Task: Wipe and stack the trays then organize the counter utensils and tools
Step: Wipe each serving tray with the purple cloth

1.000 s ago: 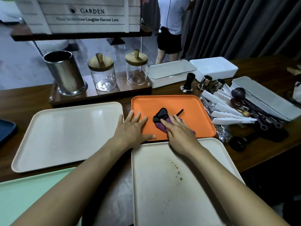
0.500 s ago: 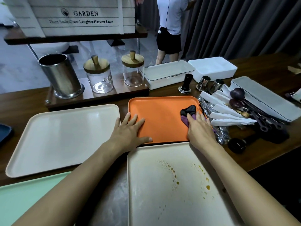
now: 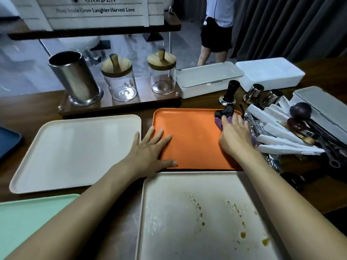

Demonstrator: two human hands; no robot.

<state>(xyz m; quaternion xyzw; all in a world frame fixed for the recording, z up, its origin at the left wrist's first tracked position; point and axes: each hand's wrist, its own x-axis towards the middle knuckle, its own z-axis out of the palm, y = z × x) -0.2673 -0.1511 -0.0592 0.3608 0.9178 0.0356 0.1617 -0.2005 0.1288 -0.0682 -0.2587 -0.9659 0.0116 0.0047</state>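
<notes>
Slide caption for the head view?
Right hand presses a dark cloth into the far right corner of the orange tray; left hand rests flat on its left edge.

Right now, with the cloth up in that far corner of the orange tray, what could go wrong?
1. The right hand presses the cloth at the far right corner of the orange tray, close to the white utensils and black tamper; a wide stroke might knock them.
2. The near cream tray carries brown stains; the right forearm passes above it and could smear them.
</notes>
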